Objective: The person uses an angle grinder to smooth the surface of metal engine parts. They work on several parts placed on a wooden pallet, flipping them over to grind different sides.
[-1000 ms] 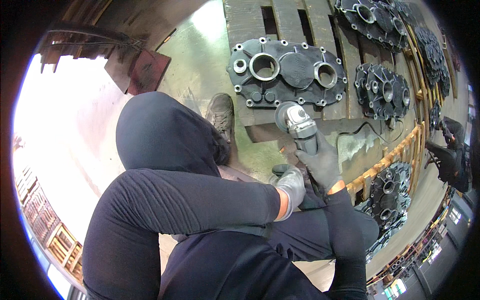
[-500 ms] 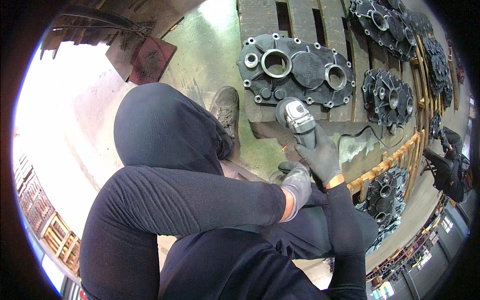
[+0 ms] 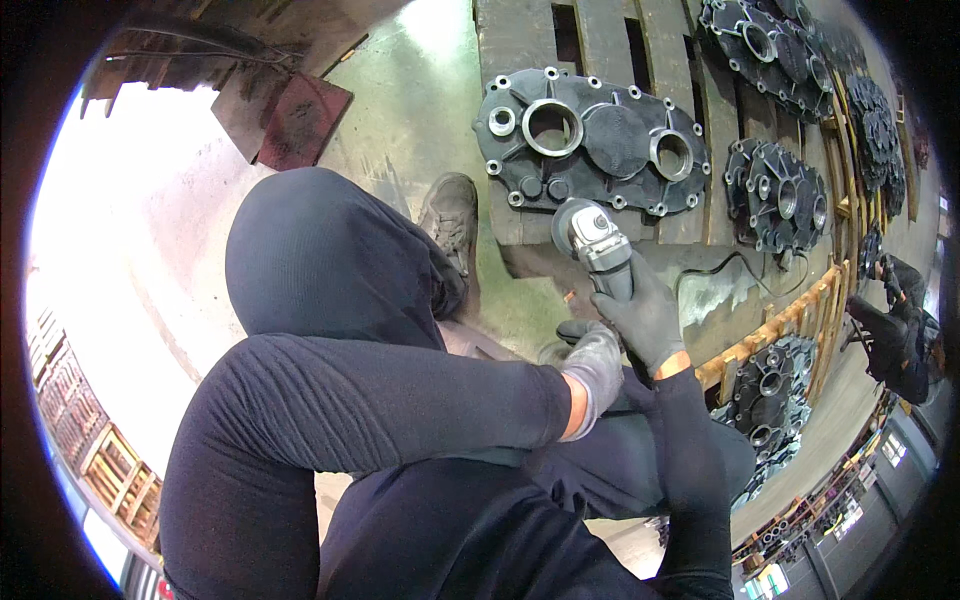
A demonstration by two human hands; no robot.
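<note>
My right hand (image 3: 645,312), in a dark grey glove, is wrapped round the body of an angle grinder (image 3: 602,248). The grinder's disc lies beside the near edge of a black cast metal housing cover (image 3: 612,140); whether they touch, I cannot tell. This cover has large bored rings, bright-rimmed bolt holes and a smooth raised round area, and lies flat on a wooden pallet (image 3: 510,35). My left hand (image 3: 594,368), in a lighter grey glove, is closed just below the grinder's rear end, with my forearm across my lap. What its fingers hold is hidden.
More black covers lie on the right, one (image 3: 778,195) beside the worked one and another (image 3: 768,390) past a wooden rail (image 3: 770,330). A black cable (image 3: 735,258) loops near the pallet. A reddish plate (image 3: 303,122) lies on the floor. Another person (image 3: 900,330) sits at far right.
</note>
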